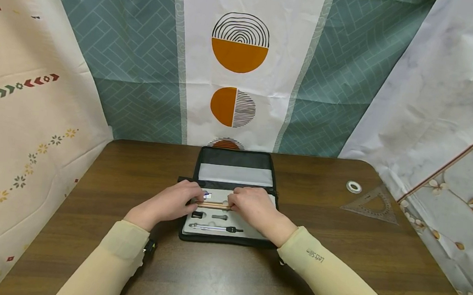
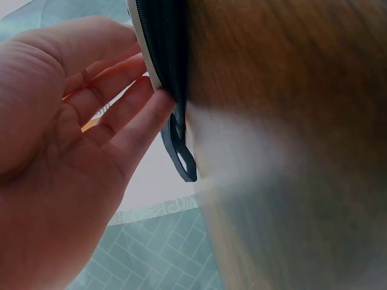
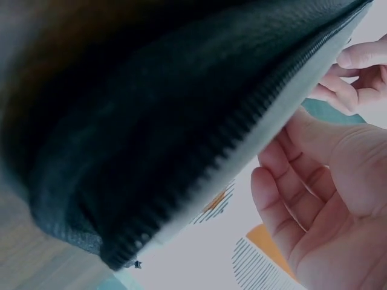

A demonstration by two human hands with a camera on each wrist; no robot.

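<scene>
A black zip case [image 1: 226,240] lies unfolded on the table, its pale insert [image 1: 249,235] holding drawing tools. Thin wooden pencils [image 1: 213,206] run across it between my hands. My left hand [image 1: 172,201] pinches their left end, thumb below and fingers above. At the right end, my right hand [image 1: 256,209] holds them between thumb and bent fingers. Both wrist views hide the fingertips behind the case's edge. In the left wrist view, the little finger touches the zip edge [image 2: 158,60]. Nearer me in the insert are a compass [image 1: 215,228], a black sharpener [image 1: 197,214] and a small grey piece [image 1: 219,217].
A roll of white tape [image 1: 353,186] and a clear set square [image 1: 373,206] lie at the table's right. The case's raised lid [image 1: 235,158] stands at the back, near the patterned curtain [image 1: 235,80]. A zip pull loop [image 2: 181,154] hangs off the case.
</scene>
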